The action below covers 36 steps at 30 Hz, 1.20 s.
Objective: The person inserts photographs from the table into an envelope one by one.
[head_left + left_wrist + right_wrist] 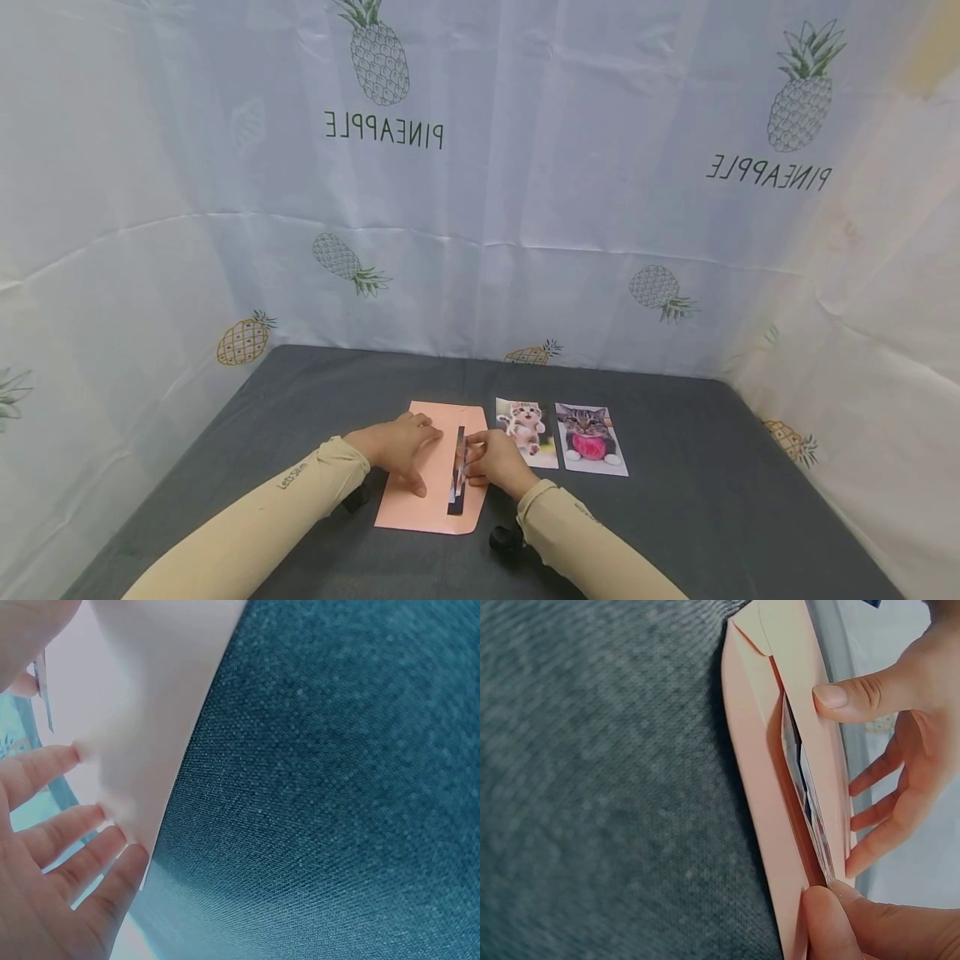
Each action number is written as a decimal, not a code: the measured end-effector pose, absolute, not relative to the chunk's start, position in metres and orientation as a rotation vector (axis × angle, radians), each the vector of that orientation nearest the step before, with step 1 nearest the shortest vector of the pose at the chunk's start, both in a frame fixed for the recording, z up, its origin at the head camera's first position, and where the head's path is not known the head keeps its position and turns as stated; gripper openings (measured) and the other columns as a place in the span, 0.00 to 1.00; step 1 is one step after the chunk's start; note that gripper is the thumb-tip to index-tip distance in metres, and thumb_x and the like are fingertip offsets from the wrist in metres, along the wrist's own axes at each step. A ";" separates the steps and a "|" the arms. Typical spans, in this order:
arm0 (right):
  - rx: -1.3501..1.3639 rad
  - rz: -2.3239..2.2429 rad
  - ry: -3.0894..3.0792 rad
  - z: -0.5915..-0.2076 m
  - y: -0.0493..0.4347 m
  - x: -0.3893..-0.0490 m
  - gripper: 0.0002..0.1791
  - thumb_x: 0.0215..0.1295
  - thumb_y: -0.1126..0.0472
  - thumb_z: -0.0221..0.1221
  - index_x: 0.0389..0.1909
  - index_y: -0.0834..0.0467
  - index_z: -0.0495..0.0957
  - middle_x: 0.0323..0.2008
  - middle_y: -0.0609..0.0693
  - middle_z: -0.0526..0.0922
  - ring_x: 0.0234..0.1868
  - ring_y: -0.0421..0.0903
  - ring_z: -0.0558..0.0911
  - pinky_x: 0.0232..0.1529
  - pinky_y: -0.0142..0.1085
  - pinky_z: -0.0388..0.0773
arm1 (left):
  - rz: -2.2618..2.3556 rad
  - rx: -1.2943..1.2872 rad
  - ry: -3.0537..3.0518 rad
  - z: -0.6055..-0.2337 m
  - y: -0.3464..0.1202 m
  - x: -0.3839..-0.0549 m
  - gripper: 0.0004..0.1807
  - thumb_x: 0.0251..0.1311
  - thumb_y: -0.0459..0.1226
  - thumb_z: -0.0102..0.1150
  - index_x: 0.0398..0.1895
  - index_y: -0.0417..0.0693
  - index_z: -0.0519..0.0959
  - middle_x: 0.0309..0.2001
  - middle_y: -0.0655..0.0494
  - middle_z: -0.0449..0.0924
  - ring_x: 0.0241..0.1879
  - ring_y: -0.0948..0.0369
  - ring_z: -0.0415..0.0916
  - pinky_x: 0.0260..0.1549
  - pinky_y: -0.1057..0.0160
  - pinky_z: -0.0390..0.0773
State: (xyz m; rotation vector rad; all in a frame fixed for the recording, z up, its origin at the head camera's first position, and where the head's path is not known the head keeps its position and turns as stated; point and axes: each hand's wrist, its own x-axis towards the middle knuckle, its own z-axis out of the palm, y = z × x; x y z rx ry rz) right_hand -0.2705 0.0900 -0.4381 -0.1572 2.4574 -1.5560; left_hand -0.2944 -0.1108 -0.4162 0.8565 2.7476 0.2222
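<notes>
A pale orange envelope [427,508] lies on the dark table, its open side facing right. My left hand [401,446] rests on it with fingers spread, the thumb nearer me and the fingertips farther off. Several picture cards [810,795] sit in the slit of the envelope, only their edges showing. At that slit my right hand [498,461] pinches the card edges between thumb and finger. The left wrist view shows the left fingertips [112,840] touching the envelope's surface.
To the right of the envelope lie two photo cards: one of a light kitten [527,429] and one of a tabby cat with a pink ball-like thing [590,442]. A white pineapple-print curtain [480,308] surrounds the dark table [690,517].
</notes>
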 end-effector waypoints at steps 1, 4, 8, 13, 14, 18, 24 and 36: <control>-0.160 -1.550 2.461 -0.438 0.090 -0.270 0.27 0.49 0.84 0.61 0.54 0.73 0.74 0.23 0.55 0.78 0.20 0.42 0.81 0.23 0.37 0.82 | 0.226 0.856 2.746 -0.416 -0.111 -0.294 0.50 0.34 0.53 0.80 0.65 0.47 0.70 0.65 0.45 0.65 0.65 0.50 0.61 0.62 0.50 0.67; -0.145 -1.545 2.463 -0.437 0.089 -0.271 0.27 0.49 0.84 0.62 0.54 0.73 0.75 0.23 0.54 0.78 0.20 0.42 0.81 0.23 0.37 0.82 | 0.235 0.858 2.742 -0.415 -0.111 -0.294 0.50 0.34 0.53 0.80 0.65 0.47 0.70 0.65 0.46 0.65 0.65 0.50 0.60 0.62 0.49 0.67; -0.135 -1.539 2.470 -0.437 0.088 -0.271 0.27 0.48 0.84 0.62 0.54 0.72 0.75 0.22 0.53 0.78 0.20 0.42 0.81 0.23 0.37 0.82 | 0.231 0.864 2.744 -0.416 -0.111 -0.295 0.50 0.35 0.53 0.79 0.65 0.47 0.71 0.65 0.45 0.66 0.65 0.49 0.60 0.62 0.49 0.67; -0.136 -1.523 2.483 -0.436 0.087 -0.271 0.27 0.48 0.83 0.63 0.54 0.72 0.75 0.23 0.54 0.78 0.20 0.41 0.81 0.23 0.37 0.82 | 0.207 0.874 2.750 -0.418 -0.111 -0.296 0.50 0.35 0.54 0.79 0.65 0.47 0.71 0.65 0.45 0.66 0.65 0.50 0.61 0.62 0.50 0.67; -0.135 -1.518 2.484 -0.436 0.087 -0.271 0.27 0.48 0.83 0.63 0.54 0.72 0.76 0.23 0.54 0.78 0.20 0.41 0.81 0.23 0.37 0.82 | 0.206 0.875 2.751 -0.417 -0.111 -0.296 0.50 0.35 0.54 0.79 0.65 0.46 0.71 0.65 0.45 0.66 0.65 0.50 0.61 0.62 0.50 0.67; -0.130 -1.493 2.494 -0.436 0.087 -0.271 0.27 0.48 0.83 0.64 0.54 0.72 0.76 0.22 0.53 0.78 0.20 0.42 0.80 0.23 0.36 0.82 | 0.203 0.873 2.753 -0.417 -0.111 -0.296 0.50 0.35 0.54 0.79 0.65 0.47 0.71 0.65 0.46 0.66 0.65 0.50 0.61 0.63 0.50 0.67; -0.113 -1.479 2.496 -0.434 0.087 -0.270 0.28 0.47 0.82 0.65 0.54 0.72 0.75 0.23 0.54 0.78 0.20 0.42 0.81 0.24 0.36 0.82 | 0.184 0.871 2.767 -0.420 -0.111 -0.298 0.50 0.35 0.55 0.79 0.65 0.48 0.71 0.65 0.48 0.67 0.65 0.51 0.62 0.63 0.52 0.66; -0.082 -1.453 2.518 -0.436 0.085 -0.271 0.31 0.45 0.82 0.66 0.55 0.69 0.74 0.23 0.53 0.78 0.18 0.41 0.79 0.23 0.35 0.82 | 0.167 0.889 2.766 -0.418 -0.111 -0.295 0.50 0.35 0.55 0.79 0.64 0.46 0.71 0.65 0.45 0.67 0.64 0.49 0.62 0.62 0.50 0.67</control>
